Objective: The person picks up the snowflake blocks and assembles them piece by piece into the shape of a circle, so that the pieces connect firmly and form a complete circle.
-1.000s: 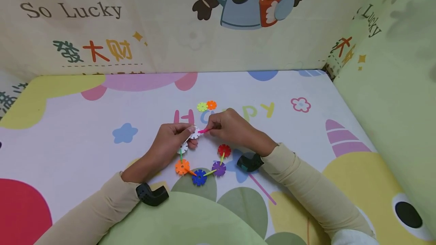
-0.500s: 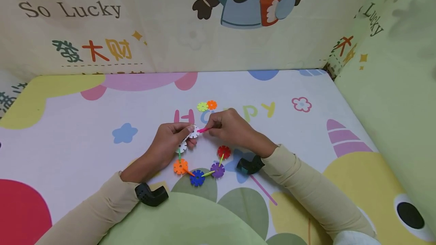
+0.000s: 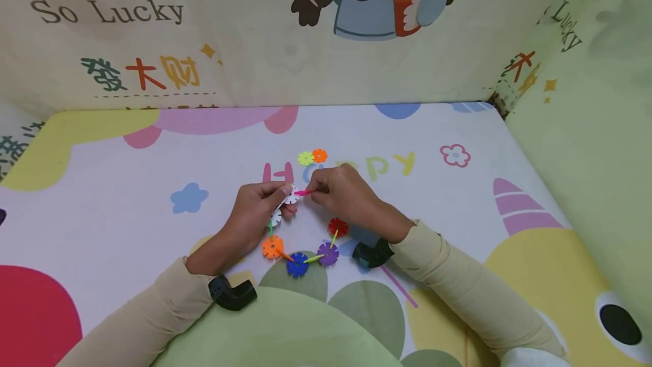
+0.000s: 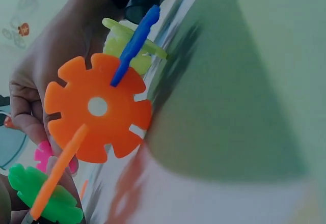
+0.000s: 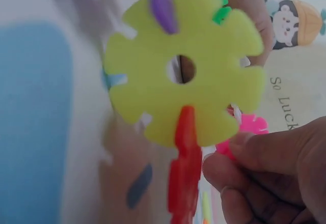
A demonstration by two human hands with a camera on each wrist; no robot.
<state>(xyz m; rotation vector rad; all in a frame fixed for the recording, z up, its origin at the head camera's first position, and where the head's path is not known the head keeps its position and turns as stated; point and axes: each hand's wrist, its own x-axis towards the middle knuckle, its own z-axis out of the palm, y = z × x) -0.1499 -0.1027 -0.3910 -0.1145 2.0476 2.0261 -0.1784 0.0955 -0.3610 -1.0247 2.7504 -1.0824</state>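
Note:
My left hand pinches a white notched plastic disc, one end of a curved chain of interlocked discs. From the right, my right hand pinches a pink notched disc between thumb and finger, its edge against the white disc. How deep the slots engage is too small to tell. Below the left hand the chain runs through another white disc, an orange disc, a blue disc and a purple disc to a red disc. A yellow-green disc links purple and red.
Beyond the hands, a loose yellow-green disc and a loose orange disc lie side by side on the printed table cover. An upright printed backdrop closes off the back, and a pale green side panel stands at the right.
Both hands keep the same grip, with the pink disc still against the white one. The chain shifts only slightly, and the head view drifts a little.

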